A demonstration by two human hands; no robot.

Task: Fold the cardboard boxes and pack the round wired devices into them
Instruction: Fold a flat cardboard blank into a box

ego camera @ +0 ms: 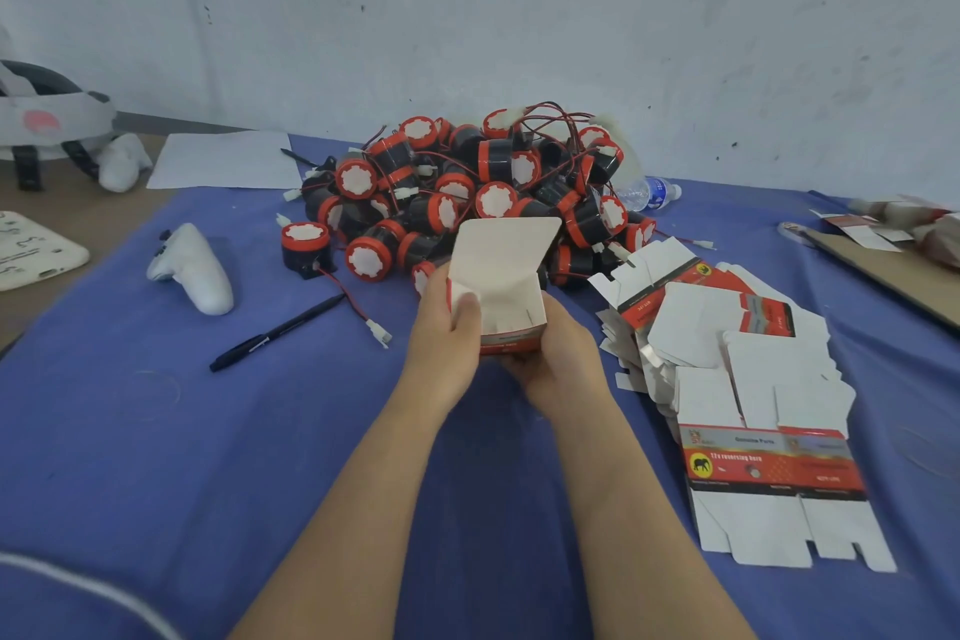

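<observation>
Cardboard box (506, 286), one, lid flap up, is held at frame centre. My left hand (447, 343) pinches its left wall, thumb inside; my right hand (561, 359) grips its base. Behind it lies one heap of round wired devices (467, 192), too many to count. At right is one fanned stack of flat boxes (737, 379); at left, one white controller (192, 268).

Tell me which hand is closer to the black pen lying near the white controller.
Left. The left hand grips the open box on the pen's side, the black pen lying to its left. The right hand holds the box's other side, farther away.
</observation>
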